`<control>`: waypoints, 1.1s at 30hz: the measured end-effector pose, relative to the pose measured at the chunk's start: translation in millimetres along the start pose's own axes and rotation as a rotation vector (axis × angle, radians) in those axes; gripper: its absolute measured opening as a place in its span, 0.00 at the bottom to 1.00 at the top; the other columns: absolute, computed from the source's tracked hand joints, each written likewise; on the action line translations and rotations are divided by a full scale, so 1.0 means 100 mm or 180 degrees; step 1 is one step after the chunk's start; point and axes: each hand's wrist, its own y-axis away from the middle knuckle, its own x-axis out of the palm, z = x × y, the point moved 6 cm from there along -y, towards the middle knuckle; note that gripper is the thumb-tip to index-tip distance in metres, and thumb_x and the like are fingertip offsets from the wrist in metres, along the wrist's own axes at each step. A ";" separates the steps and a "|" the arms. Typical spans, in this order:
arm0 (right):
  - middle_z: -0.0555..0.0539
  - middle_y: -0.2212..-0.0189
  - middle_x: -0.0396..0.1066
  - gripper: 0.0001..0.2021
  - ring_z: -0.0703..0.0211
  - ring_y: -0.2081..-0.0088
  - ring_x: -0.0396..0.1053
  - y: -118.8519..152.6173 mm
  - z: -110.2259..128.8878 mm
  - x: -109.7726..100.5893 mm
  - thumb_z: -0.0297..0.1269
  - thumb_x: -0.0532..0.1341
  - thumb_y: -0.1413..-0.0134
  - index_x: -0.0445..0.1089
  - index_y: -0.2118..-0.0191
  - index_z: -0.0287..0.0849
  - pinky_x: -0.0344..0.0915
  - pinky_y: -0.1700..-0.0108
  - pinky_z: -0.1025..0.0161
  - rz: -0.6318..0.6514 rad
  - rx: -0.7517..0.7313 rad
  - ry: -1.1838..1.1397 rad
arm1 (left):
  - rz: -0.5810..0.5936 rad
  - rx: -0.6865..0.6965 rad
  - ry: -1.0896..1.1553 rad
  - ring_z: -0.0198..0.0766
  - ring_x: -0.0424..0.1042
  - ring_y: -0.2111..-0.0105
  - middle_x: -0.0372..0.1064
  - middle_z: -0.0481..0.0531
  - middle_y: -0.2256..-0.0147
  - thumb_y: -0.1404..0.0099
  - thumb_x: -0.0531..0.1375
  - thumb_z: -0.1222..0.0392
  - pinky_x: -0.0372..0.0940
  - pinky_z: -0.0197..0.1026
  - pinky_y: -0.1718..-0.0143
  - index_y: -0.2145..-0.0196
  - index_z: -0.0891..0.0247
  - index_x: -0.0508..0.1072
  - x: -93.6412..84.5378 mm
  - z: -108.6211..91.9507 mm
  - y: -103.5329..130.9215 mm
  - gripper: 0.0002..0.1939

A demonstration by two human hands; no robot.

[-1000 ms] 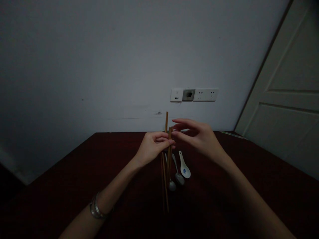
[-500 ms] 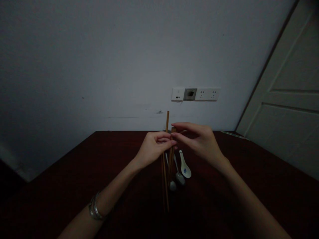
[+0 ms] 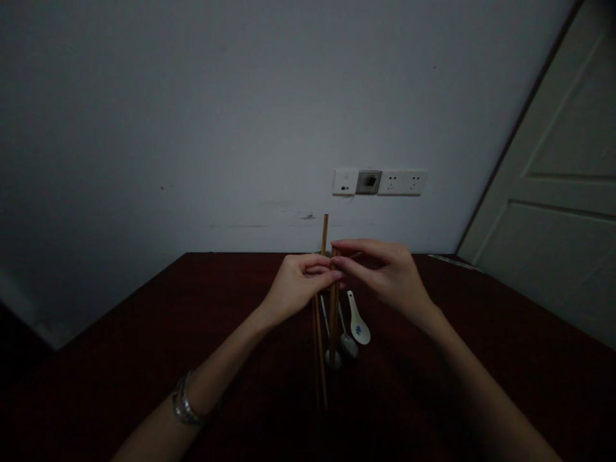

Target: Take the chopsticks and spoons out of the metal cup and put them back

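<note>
My left hand (image 3: pixel 301 285) pinches wooden chopsticks (image 3: pixel 333 308) between thumb and fingers. The thumb and index finger of my right hand (image 3: pixel 389 266) close on the top ends of the same chopsticks, which hang steeply above the table. Further wooden chopsticks (image 3: pixel 319 346) run just to the left, their middle hidden behind my left hand. To the right of the held ones, a white spoon with a blue mark (image 3: pixel 359 328) lies on the table. Beside it is a metal spoon (image 3: pixel 349 345); another metal spoon (image 3: pixel 333 359) is partly covered by the held chopsticks.
The dark red table (image 3: pixel 231 282) meets a pale wall (image 3: pixel 240 128) at its back edge. Sockets and switches (image 3: pixel 402 182) are set in the wall. A panelled door (image 3: pixel 563 192) stands at the right. A thin flat strip (image 3: pixel 452 262) lies at the back right edge.
The lower ends of the held chopsticks have swung slightly to the right, over the nearest metal spoon. Both hands keep their grip almost unchanged.
</note>
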 end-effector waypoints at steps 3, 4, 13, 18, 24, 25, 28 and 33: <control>0.46 0.67 0.75 0.11 0.60 0.68 0.72 0.00 -0.01 0.02 0.36 0.61 0.52 0.73 0.61 0.44 0.70 0.65 0.62 0.0033 0.0029 -0.0030 | 0.0007 0.0007 -0.0031 0.37 0.73 0.69 0.74 0.55 0.70 0.46 0.61 0.63 0.67 0.41 0.62 0.67 0.68 0.74 0.00 0.00 0.00 0.08; 0.46 0.67 0.75 0.11 0.60 0.68 0.72 0.01 -0.01 0.02 0.36 0.61 0.52 0.74 0.61 0.44 0.70 0.65 0.62 0.0029 0.0040 -0.0040 | 0.0022 0.0012 -0.0040 0.37 0.73 0.69 0.74 0.55 0.70 0.46 0.60 0.63 0.67 0.41 0.62 0.67 0.68 0.74 0.00 0.00 0.00 0.08; 0.47 0.68 0.75 0.11 0.60 0.68 0.72 0.00 0.01 0.01 0.36 0.61 0.53 0.74 0.62 0.45 0.70 0.65 0.62 0.0034 0.0074 -0.0099 | 0.0121 0.0013 -0.0066 0.37 0.73 0.69 0.74 0.55 0.70 0.46 0.60 0.63 0.67 0.41 0.62 0.67 0.68 0.74 0.00 0.00 0.00 0.09; 0.46 0.69 0.75 0.10 0.60 0.69 0.72 0.00 0.01 -0.01 0.36 0.61 0.53 0.75 0.63 0.44 0.70 0.66 0.63 0.0009 0.0106 -0.0128 | 0.0206 -0.0023 -0.0055 0.37 0.73 0.68 0.74 0.55 0.70 0.46 0.60 0.63 0.66 0.42 0.62 0.67 0.69 0.73 0.01 0.00 0.00 0.08; 0.46 0.69 0.75 0.10 0.59 0.69 0.72 0.00 0.02 -0.02 0.36 0.62 0.54 0.75 0.63 0.43 0.70 0.66 0.63 0.0030 0.0176 -0.0203 | 0.0234 -0.0037 -0.0100 0.38 0.73 0.68 0.74 0.55 0.70 0.46 0.61 0.61 0.67 0.42 0.62 0.68 0.68 0.74 0.01 0.01 -0.01 0.09; 0.46 0.69 0.75 0.10 0.59 0.69 0.72 0.00 0.03 -0.02 0.36 0.62 0.54 0.75 0.64 0.43 0.70 0.66 0.62 0.0032 0.0191 -0.0207 | 0.0228 -0.0023 -0.0104 0.38 0.73 0.68 0.74 0.55 0.70 0.47 0.61 0.61 0.67 0.42 0.62 0.68 0.68 0.74 0.01 0.01 0.00 0.09; 0.46 0.69 0.75 0.09 0.59 0.69 0.72 0.00 0.03 -0.02 0.36 0.62 0.54 0.75 0.64 0.43 0.70 0.66 0.62 0.0040 0.0247 -0.0222 | 0.0188 0.0009 -0.0155 0.39 0.73 0.68 0.74 0.55 0.70 0.47 0.61 0.60 0.67 0.42 0.62 0.68 0.67 0.74 0.00 0.00 0.00 0.09; 0.46 0.70 0.75 0.10 0.59 0.69 0.72 0.00 0.02 0.00 0.38 0.61 0.54 0.75 0.64 0.43 0.70 0.65 0.61 0.0077 0.0335 -0.0362 | 0.0151 0.0008 -0.0255 0.38 0.73 0.68 0.74 0.55 0.69 0.47 0.61 0.60 0.67 0.41 0.63 0.68 0.67 0.74 -0.02 0.00 0.01 0.09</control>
